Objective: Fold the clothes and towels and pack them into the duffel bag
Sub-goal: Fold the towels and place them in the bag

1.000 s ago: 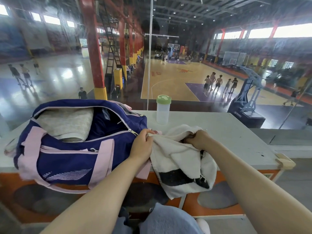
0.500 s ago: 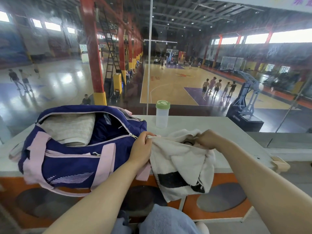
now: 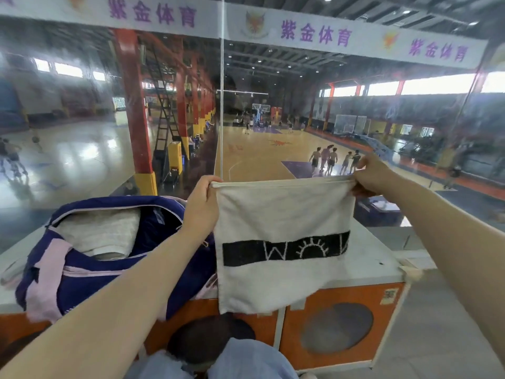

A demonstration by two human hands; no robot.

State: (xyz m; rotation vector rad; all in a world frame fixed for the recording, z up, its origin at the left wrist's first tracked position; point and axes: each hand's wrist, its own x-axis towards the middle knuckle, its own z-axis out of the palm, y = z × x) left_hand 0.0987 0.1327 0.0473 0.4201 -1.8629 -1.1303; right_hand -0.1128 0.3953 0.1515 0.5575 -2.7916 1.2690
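Towel (image 3: 284,214) now lifted and spread flat, left hand (image 3: 203,203) and right hand (image 3: 373,173) fingers pinching its top corners.

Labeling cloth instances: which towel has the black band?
The white towel stretched between left hand and right hand. The folded one inside the duffel bag is plain.

Single head cam, wide-angle, faces forward and slightly down over the white counter (image 3: 369,253), close in, glass and court beyond.
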